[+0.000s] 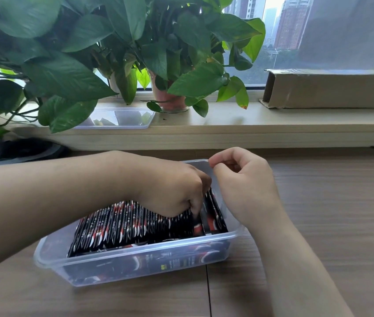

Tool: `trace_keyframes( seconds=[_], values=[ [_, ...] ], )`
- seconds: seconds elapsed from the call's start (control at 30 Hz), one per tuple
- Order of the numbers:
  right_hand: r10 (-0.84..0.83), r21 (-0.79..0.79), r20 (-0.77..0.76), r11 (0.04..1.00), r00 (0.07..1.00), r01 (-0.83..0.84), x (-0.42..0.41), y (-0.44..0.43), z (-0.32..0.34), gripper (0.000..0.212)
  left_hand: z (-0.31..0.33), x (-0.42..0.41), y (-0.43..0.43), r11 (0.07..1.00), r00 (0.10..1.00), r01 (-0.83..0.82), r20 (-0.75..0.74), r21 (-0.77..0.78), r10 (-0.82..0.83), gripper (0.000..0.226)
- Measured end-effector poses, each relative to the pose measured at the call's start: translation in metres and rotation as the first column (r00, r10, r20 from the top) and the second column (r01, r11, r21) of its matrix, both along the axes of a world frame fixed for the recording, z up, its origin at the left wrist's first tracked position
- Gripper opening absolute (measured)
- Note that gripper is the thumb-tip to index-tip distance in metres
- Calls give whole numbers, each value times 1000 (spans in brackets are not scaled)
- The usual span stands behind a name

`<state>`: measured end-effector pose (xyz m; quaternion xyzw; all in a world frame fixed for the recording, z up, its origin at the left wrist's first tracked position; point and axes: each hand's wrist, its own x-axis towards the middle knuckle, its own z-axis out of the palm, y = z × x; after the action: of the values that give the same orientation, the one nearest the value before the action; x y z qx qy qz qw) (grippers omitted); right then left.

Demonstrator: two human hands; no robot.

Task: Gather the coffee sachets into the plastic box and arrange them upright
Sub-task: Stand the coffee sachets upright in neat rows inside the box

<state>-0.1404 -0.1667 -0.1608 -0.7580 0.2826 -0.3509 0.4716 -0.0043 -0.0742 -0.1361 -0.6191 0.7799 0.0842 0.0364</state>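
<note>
Clear plastic box (pixel 51 261) sits on the wooden table (pixel 330 202), near its front edge and a little left of middle. It is packed with black-and-red coffee sachets (pixel 124 223) standing on edge in a long row that leans toward the box's left end. A few more lie flat along the front wall. The left hand (pixel 172 186) reaches in from the left, its fingers curled down among the sachets near the right end of the row and gripping some of them. The right hand (pixel 245 179) hovers at the box's far right corner with fingers curled and thumb against forefinger; whether they pinch the rim I cannot tell. Beyond the table, a windowsill (pixel 272 120) carries leafy potted plants (pixel 90 42), a second clear tub (pixel 122 118) and a long cardboard carton (pixel 330 90).
</note>
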Motion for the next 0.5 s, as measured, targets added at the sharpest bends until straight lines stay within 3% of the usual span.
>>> trace_keyframes(
  seconds=[0.07,0.17,0.27,0.37,0.5],
  values=[
    [-2,-17,-12,1000,1000,2,-1,0,0,19,6,-9,0,994,996,-66,60,89,61,32],
    [-7,-78,-44,997,999,4,-2,1,0,19,5,-15,1,997,997,-52,63,58,48,42],
    [-16,-97,-53,995,998,11,-1,1,0,20,3,-14,4,997,997,-61,46,44,59,39],
    [-19,-101,-54,995,998,13,-1,2,0,21,2,-15,3,987,991,-133,-12,89,134,27],
    [-28,-112,-61,993,998,21,-1,3,0,23,-5,-22,0,921,913,-328,-179,209,365,22]
  ],
)
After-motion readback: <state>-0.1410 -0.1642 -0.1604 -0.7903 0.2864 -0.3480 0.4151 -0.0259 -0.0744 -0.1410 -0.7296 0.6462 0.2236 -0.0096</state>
